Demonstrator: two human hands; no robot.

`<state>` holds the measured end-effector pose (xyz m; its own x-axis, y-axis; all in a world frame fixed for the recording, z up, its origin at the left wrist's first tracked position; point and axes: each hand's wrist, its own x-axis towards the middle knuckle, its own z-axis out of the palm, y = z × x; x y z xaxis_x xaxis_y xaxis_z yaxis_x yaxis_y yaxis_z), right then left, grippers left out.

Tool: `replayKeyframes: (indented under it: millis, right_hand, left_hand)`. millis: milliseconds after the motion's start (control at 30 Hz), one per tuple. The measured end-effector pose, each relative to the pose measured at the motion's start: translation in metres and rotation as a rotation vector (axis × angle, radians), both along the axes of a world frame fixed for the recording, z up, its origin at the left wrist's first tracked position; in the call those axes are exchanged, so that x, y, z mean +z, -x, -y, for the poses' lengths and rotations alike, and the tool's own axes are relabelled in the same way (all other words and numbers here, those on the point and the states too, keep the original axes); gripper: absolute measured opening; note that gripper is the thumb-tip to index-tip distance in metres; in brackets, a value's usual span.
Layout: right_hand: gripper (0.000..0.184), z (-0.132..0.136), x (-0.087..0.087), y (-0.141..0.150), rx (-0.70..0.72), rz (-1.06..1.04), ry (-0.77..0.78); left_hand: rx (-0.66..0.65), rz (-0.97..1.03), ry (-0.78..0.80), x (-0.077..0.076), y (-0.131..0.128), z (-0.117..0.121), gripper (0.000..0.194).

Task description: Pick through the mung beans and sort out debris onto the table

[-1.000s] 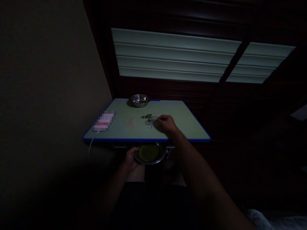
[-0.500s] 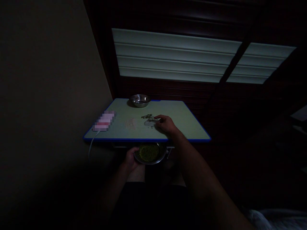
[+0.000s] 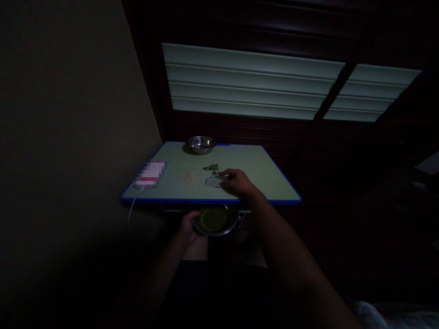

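My left hand (image 3: 188,226) grips the left rim of a steel bowl (image 3: 233,225), held just below the table's front edge. Small green grains that look like mung beans (image 3: 213,218) fill much of it. Over the table, my right hand (image 3: 237,181) has its thumb at a clear, rounded, flat piece (image 3: 212,182), apparently plastic, and its index finger stretched out above. Just beyond the fingertips lies a loose scatter of dark greenish grains (image 3: 211,168). A few dark specks lie by the clear piece. The lower fingers of this hand are hidden.
A pale heap of fine grains (image 3: 188,177) lies left of the clear piece on the blue-edged table (image 3: 260,164). At the back stands a second steel bowl (image 3: 201,145). A blurred-out phone-like device (image 3: 150,173) with a white cable (image 3: 131,210) is at the left, near the wall.
My right hand has shifted slightly toward me with the clear piece, and its index finger has gone from curled to stretched out. My left hand and the bowl have stayed put.
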<state>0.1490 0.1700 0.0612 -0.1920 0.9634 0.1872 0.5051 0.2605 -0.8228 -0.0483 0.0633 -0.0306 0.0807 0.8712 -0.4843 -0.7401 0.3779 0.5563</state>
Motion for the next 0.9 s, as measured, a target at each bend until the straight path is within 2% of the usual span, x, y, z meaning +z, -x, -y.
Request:
replayKeyframes:
  millis: [400,767,900]
  right_hand:
    - [0.038,0.021,0.006,-0.001,0.050,0.002,0.018]
    - [0.039,0.037,0.016,-0.002,0.182,-0.125,0.162]
    - [0.038,0.037,0.016,-0.003,0.197,-0.158,0.173]
  left_hand:
    - [0.007,-0.010,-0.003,-0.001,0.000,0.000,0.028]
    - [0.027,-0.019,-0.010,-0.002,0.001,-0.001,0.023]
    - [-0.004,-0.026,-0.010,-0.001,0.001,0.000,0.021]
